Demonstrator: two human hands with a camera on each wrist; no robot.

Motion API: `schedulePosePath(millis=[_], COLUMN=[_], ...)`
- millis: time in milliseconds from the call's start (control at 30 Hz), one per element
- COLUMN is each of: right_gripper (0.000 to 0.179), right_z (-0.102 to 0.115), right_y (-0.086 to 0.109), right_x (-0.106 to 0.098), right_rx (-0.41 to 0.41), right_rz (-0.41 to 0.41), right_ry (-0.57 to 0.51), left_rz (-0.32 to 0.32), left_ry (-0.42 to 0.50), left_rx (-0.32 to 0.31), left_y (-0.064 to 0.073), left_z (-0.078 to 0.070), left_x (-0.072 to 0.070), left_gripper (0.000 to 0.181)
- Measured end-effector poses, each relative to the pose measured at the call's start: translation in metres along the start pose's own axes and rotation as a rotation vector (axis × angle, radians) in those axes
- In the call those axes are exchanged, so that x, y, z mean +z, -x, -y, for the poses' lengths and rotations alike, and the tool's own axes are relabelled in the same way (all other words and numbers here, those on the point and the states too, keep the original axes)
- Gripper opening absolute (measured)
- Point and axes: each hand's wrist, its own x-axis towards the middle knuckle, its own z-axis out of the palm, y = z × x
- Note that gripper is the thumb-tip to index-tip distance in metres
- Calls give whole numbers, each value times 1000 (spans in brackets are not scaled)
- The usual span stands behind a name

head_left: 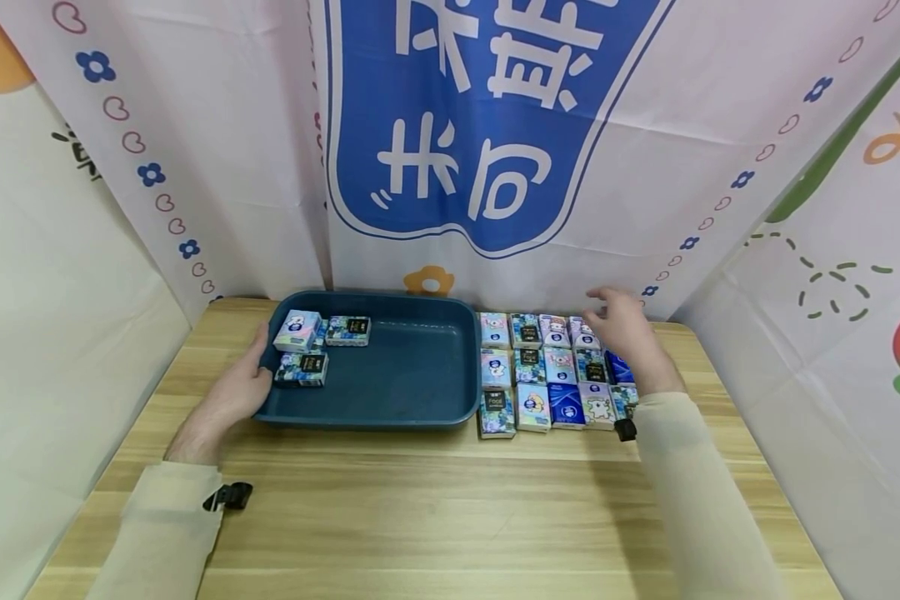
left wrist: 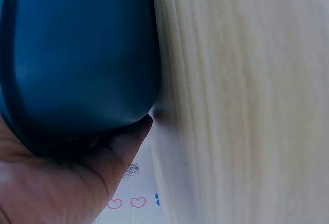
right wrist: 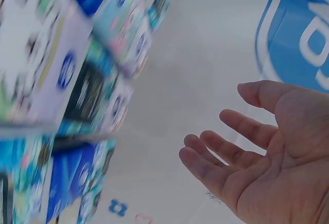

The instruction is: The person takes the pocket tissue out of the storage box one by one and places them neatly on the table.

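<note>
A dark teal tray (head_left: 397,408) lies at the back left of the table. My left hand (head_left: 236,387) holds its left end, with the thumb (left wrist: 131,136) against the wall and the other fingers mostly hidden. Several small tissue packs (head_left: 303,368) sit in the tray's left part, one resting on top of others. Right of the tray, more tissue packs (head_left: 497,412) form rows on the table. Over their back right part is my right hand (head_left: 630,337). Its fingers are spread and loosely bent in the right wrist view, with nothing held.
The wooden table (head_left: 435,517) extends in front of the tray and packs. A printed white curtain (head_left: 255,167) hangs directly behind them, and cloth walls stand at both sides. The tray's right wall (head_left: 474,358) stands close beside the rows.
</note>
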Motion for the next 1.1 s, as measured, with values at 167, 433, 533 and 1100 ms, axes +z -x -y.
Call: schedulePosePath(millis=[167,433,533,1100], right_gripper=[55,54,54,53], right_z=[23,63,78,155], right_y=[5,14,17,26], right_x=[14,37,45,99], right_rx=[-49,-139,-166,-273], right_rz=[3,9,15,73], right_ry=[-9,-5,-8,-63], left_rz=[-2,2,1,-1], left_ry=[-10,1,1,39], left_rx=[2,-2,-4,-6], left_y=[0,0,0,-1], left_z=[0,0,0,2], left_x=[0,0,0,1], left_gripper=[79,79,79,79])
